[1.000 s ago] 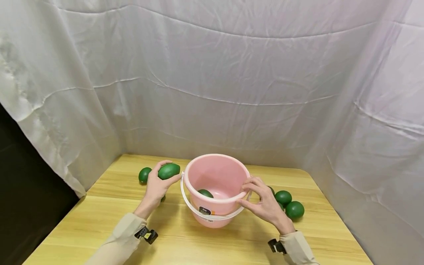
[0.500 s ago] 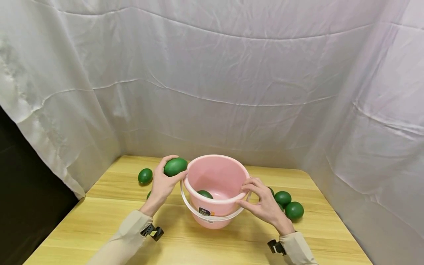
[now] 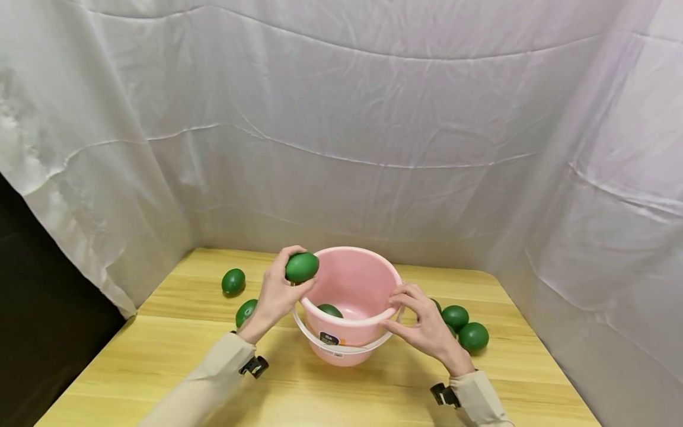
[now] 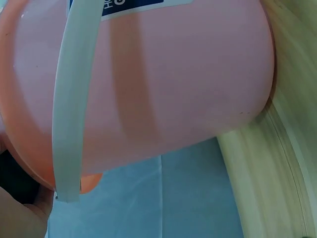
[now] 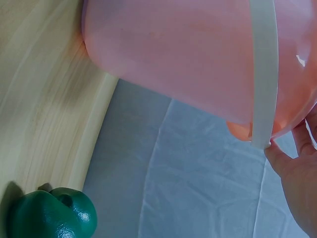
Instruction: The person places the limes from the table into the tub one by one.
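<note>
A pink bucket (image 3: 349,332) with a white handle (image 3: 341,350) stands upright on the table in the head view. My left hand (image 3: 280,290) holds a smooth green oval fruit (image 3: 302,267) between thumb and fingers, at the left side of the bucket's rim. Another green fruit (image 3: 330,310) lies inside the bucket. On the opposite side, my right hand (image 3: 424,323) grips the bucket's rim. Most of the left hand and its fruit is out of frame in the left wrist view, where the bucket's wall (image 4: 198,74) fills much of the picture.
Two green fruits, one farther back (image 3: 233,281) and one nearer (image 3: 246,312), lie left of the bucket. Several more green fruits (image 3: 473,337) are grouped to the right, behind the right hand. Pale curtains (image 3: 341,148) surround the wooden table (image 3: 341,397) at the back and sides.
My left hand has carried its green fruit rightward to the bucket's rim, uncovering a fruit on the table. The right hand keeps its grip on the rim, and the bucket stays in place.
</note>
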Tool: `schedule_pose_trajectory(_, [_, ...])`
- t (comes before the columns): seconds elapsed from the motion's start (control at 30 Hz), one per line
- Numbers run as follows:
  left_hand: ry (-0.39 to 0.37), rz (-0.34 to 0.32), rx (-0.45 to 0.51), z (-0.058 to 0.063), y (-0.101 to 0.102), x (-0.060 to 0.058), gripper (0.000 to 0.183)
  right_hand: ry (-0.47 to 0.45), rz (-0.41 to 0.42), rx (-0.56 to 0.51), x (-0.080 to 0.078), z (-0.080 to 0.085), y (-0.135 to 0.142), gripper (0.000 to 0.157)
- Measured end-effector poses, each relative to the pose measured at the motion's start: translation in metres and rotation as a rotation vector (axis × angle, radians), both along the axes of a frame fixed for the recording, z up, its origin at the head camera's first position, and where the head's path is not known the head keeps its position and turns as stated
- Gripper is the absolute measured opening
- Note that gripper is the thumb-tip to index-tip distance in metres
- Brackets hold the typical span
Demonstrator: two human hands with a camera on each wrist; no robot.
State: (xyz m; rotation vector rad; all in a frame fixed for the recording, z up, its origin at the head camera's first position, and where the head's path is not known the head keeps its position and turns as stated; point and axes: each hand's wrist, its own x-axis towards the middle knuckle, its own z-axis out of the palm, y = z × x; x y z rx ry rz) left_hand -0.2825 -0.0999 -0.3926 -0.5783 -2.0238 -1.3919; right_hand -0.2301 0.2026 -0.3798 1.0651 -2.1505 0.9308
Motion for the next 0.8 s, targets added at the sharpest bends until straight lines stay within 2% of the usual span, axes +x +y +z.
schedule_pose_trajectory(0.13, [0.002,-0.015,-0.064,0.0021,0.0023,-0.0009,0.055,-0.004,-0.002,-0.007,0.0001,0.0003,-0.0003,0.033])
schedule_pose_trajectory(0.27, [-0.037,-0.022,-0.121,0.0049,0.0034,-0.0002,0.057,0.000,-0.001,-0.008,0.0002,0.0007,-0.0006,0.034])
schedule_pose_trajectory(0.53, [-0.128,-0.053,-0.171,0.0072,0.0004,0.0013,0.061,0.003,0.002,-0.006,-0.0002,0.0000,-0.0006,0.035])
schedule_pose_trajectory(0.8, [-0.153,-0.087,-0.187,0.0079,-0.0018,0.0015,0.063,-0.020,-0.011,-0.006,0.0008,0.0002,-0.0006,0.034])
